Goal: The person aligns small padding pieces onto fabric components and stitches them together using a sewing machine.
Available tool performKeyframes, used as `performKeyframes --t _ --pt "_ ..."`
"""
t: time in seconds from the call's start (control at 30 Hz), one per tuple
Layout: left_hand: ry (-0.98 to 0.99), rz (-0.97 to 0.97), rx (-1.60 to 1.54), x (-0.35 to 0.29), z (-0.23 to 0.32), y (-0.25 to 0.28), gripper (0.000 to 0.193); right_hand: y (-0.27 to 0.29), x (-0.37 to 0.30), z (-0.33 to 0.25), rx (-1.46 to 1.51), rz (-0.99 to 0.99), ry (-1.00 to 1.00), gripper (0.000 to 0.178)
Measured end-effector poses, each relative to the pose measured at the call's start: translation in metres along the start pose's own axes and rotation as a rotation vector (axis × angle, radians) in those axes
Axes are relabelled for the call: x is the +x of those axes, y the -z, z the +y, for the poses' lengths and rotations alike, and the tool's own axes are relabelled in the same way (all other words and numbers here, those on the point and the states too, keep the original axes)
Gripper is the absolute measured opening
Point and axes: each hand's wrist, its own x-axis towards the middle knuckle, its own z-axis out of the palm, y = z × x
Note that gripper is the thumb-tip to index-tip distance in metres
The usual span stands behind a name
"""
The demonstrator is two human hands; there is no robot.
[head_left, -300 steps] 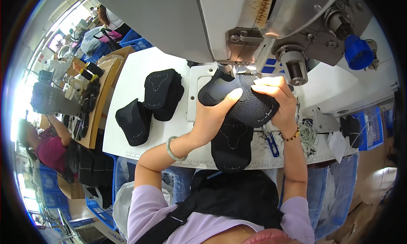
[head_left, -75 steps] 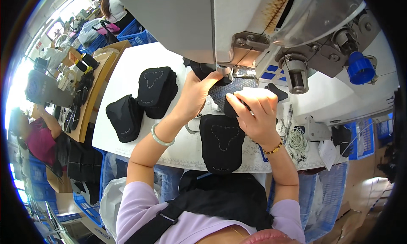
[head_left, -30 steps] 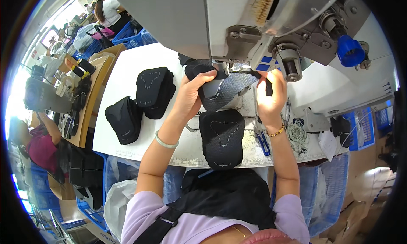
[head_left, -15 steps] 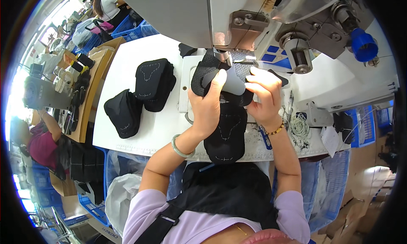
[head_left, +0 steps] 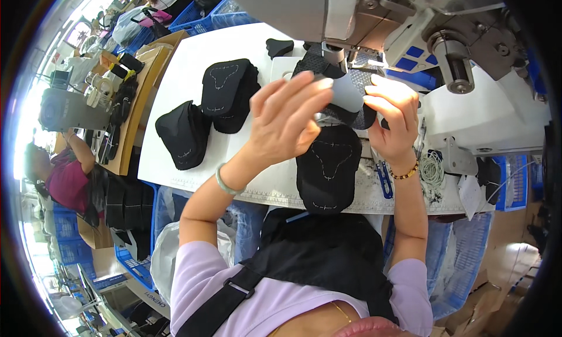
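Observation:
Under the head of the sewing machine (head_left: 336, 24) lies a black fabric piece (head_left: 342, 115) with a smooth grey panel (head_left: 350, 92) and textured mesh. My right hand (head_left: 397, 117) grips its right edge between bent fingers and thumb. My left hand (head_left: 281, 120) is raised in front of its left side, fingers stretched out and thumb apart, seemingly holding nothing. This hand hides part of the piece. Just nearer to me, a black shaped pad (head_left: 328, 167) with white stitched marks reaches over the table's front edge.
Two stacks of black pads (head_left: 229, 88) (head_left: 182, 135) sit on the white table (head_left: 234, 44) to the left. A small black piece (head_left: 280, 47) lies behind them. Blue-handled snips (head_left: 384, 180) and coiled pale cord (head_left: 432, 168) lie at right. Another person (head_left: 73, 176) works at far left.
My left hand has let go of the fabric piece's left side and opened, its fingers now straightened. My right hand keeps its grip. The whole view has shifted slightly.

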Motion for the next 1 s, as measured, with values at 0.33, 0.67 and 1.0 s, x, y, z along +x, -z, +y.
performKeyframes --t 0.33,0.67,1.0 --pt "-0.122 0.072 -0.029 0.022 0.005 -0.013 0.022 0.003 0.001 0.001 -0.009 -0.018 0.031 0.029" --pt "-0.134 -0.010 -0.087 0.036 0.008 -0.003 0.022 0.016 0.005 0.006 0.069 -0.136 0.000 0.029" --pt "-0.158 -0.039 -0.146 0.036 -0.014 -0.010 0.028 0.013 0.006 0.004 -0.003 -0.171 -0.018 0.028"
